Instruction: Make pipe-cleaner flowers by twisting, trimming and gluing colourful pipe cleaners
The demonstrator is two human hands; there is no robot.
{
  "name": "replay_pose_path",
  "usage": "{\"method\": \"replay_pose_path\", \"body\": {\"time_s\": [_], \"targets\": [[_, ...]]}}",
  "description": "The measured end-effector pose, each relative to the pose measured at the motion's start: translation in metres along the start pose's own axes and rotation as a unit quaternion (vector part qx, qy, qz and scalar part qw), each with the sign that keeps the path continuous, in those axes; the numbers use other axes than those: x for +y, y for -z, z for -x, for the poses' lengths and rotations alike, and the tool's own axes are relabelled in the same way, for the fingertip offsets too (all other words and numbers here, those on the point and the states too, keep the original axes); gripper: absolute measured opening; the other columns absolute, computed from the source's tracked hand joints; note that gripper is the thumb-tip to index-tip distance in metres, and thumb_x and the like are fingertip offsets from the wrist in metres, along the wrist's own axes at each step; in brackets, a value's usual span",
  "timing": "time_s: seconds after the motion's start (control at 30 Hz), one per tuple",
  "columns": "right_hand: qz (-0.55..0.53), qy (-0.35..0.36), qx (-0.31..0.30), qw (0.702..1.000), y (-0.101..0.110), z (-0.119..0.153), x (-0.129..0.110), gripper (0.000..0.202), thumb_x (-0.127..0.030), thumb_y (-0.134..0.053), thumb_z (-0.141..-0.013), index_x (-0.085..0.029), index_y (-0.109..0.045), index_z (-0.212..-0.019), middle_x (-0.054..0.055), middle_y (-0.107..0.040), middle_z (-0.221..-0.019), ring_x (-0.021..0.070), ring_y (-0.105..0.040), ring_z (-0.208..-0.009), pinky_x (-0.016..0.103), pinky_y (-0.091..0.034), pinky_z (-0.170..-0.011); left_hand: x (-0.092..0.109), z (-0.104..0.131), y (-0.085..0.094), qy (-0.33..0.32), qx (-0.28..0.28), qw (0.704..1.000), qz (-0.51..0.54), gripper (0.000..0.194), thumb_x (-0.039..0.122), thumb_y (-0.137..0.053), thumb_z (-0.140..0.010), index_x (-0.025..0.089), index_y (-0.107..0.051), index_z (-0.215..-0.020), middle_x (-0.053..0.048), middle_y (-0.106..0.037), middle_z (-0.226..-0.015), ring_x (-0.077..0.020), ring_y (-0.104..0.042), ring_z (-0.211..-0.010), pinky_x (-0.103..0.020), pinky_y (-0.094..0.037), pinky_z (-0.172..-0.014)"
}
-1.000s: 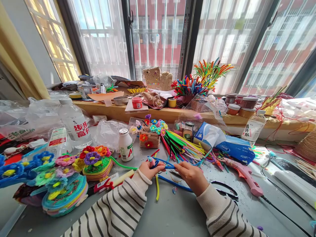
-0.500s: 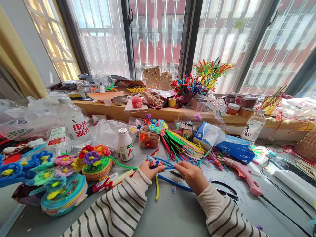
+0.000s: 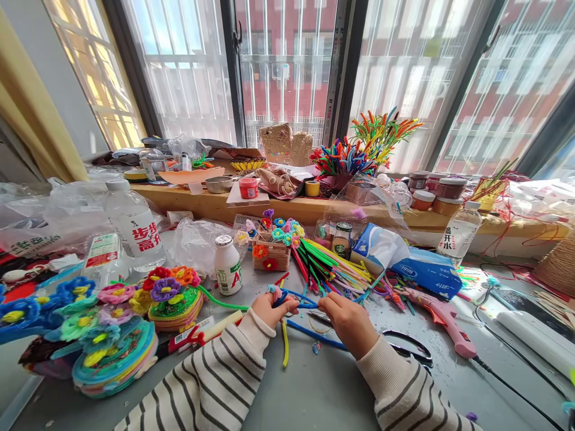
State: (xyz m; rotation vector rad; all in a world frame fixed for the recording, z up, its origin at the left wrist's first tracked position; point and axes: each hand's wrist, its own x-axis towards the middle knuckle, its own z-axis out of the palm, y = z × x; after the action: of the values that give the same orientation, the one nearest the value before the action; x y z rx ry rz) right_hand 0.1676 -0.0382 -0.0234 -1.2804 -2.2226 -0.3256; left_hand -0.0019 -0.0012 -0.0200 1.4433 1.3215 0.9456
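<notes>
Between my two hands runs a blue pipe cleaner, bent so that strands lie side by side. My left hand pinches one end of it, with a small pink and light-blue fuzzy piece showing above the fingers. On the other side my right hand grips the blue strands between thumb and fingertips. Below them another blue pipe cleaner lies on the table, partly under my right hand. A yellow pipe cleaner hangs or lies just under my left hand; I cannot tell which. Black-handled scissors rest beside my right wrist.
Pipe-cleaner flowers on round layered bases stand at left. Ahead are a white bottle, a small flower basket and a bundle of pipe cleaners. At right lie a pink glue gun with its cord and a blue tissue pack.
Both hands stay almost in place, still holding the blue pipe cleaner. The view has shifted very slightly; nothing has been let go.
</notes>
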Motion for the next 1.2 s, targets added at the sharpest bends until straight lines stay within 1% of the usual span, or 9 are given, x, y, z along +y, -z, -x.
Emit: {"method": "replay_pose_path", "body": {"time_s": [0.17,0.27,0.43,0.6,0.67,0.87,0.97,1.1,1.2], "targets": [[-0.017,-0.02,0.004,1.0,0.001,-0.002,-0.002,0.023,-0.018,-0.034,-0.079,-0.015,-0.055,-0.069,0.003,-0.054,-0.061,0.0122,-0.051,-0.055,0.02,-0.036,-0.05,-0.001,0.0,0.0,0.001,0.003,1.0,0.029,0.023,0.036,-0.059,-0.051,0.014,-0.055,-0.052,0.0,-0.058,-0.044,-0.0088,-0.046,-0.04,-0.019,-0.033,-0.036],[-0.112,-0.065,0.013,0.992,0.003,-0.003,-0.002,0.019,-0.02,-0.039,-0.077,-0.016,-0.056,-0.072,0.004,-0.055,-0.063,0.0124,-0.052,-0.057,0.02,-0.039,-0.053,-0.001,-0.001,0.001,0.006,0.009,0.999,0.052,0.026,0.038,-0.06,-0.049,0.013,-0.055,-0.054,0.0,-0.058,-0.044,-0.0057,-0.039,-0.034,-0.018,-0.03,-0.035],[-0.34,-0.188,-0.008,0.921,0.0,-0.002,-0.001,0.013,-0.023,-0.046,-0.072,-0.016,-0.056,-0.074,0.002,-0.057,-0.064,0.0102,-0.054,-0.05,0.019,-0.044,-0.05,-0.003,-0.004,0.004,0.02,-0.008,0.997,0.073,0.033,0.042,-0.061,-0.045,0.011,-0.057,-0.056,-0.002,-0.059,-0.046,-0.0033,-0.031,-0.029,-0.019,-0.025,-0.032],[-0.421,-0.267,-0.012,0.867,-0.003,-0.003,0.001,0.013,-0.027,-0.049,-0.068,-0.016,-0.057,-0.07,0.0,-0.055,-0.05,0.0124,-0.055,-0.046,0.02,-0.044,-0.044,-0.004,-0.003,0.0,0.012,0.002,0.996,0.088,0.033,0.043,-0.062,-0.043,0.012,-0.057,-0.055,-0.001,-0.058,-0.044,-0.0032,-0.03,-0.029,-0.019,-0.023,-0.032],[-0.424,-0.27,-0.006,0.865,-0.002,-0.003,0.0,0.014,-0.027,-0.048,-0.069,-0.016,-0.057,-0.067,-0.001,-0.054,-0.046,0.0122,-0.054,-0.044,0.02,-0.044,-0.043,-0.005,-0.004,-0.001,0.014,-0.003,0.996,0.091,0.033,0.043,-0.062,-0.043,0.012,-0.056,-0.054,-0.001,-0.058,-0.044,-0.0029,-0.029,-0.029,-0.019,-0.021,-0.032],[-0.393,-0.234,0.004,0.889,0.004,-0.003,-0.001,0.014,-0.026,-0.047,-0.07,-0.016,-0.056,-0.066,-0.001,-0.053,-0.05,0.0113,-0.053,-0.043,0.02,-0.043,-0.043,-0.005,-0.007,0.001,0.045,-0.03,0.989,0.138,0.037,0.043,-0.063,-0.04,0.011,-0.054,-0.057,-0.002,-0.057,-0.045,-0.0013,-0.027,-0.028,-0.018,-0.015,-0.031],[-0.414,-0.237,0.018,0.879,0.003,-0.004,0.0,0.014,-0.027,-0.048,-0.07,-0.016,-0.056,-0.067,0.0,-0.053,-0.054,0.0114,-0.052,-0.045,0.021,-0.044,-0.044,-0.001,-0.008,0.001,0.06,-0.047,0.982,0.175,0.039,0.042,-0.064,-0.039,0.011,-0.052,-0.06,0.001,-0.053,-0.044,-0.0003,-0.026,-0.028,-0.017,-0.013,-0.03],[-0.441,-0.242,0.053,0.863,0.001,-0.004,0.003,0.016,-0.027,-0.047,-0.071,-0.016,-0.058,-0.073,0.003,-0.054,-0.067,0.012,-0.053,-0.052,0.022,-0.045,-0.046,0.004,-0.008,-0.001,0.052,-0.021,0.967,0.247,0.041,0.046,-0.057,-0.045,0.014,-0.049,-0.068,0.001,-0.052,-0.053,-0.0021,-0.031,-0.033,-0.016,-0.016,-0.028],[-0.451,-0.243,0.055,0.857,0.0,-0.003,0.004,0.017,-0.027,-0.045,-0.072,-0.017,-0.059,-0.076,0.005,-0.055,-0.074,0.0137,-0.055,-0.06,0.023,-0.046,-0.048,0.001,-0.008,-0.001,0.041,-0.014,0.967,0.251,0.037,0.046,-0.053,-0.05,0.014,-0.05,-0.067,-0.001,-0.053,-0.058,-0.0045,-0.037,-0.039,-0.016,-0.023,-0.03]]}}
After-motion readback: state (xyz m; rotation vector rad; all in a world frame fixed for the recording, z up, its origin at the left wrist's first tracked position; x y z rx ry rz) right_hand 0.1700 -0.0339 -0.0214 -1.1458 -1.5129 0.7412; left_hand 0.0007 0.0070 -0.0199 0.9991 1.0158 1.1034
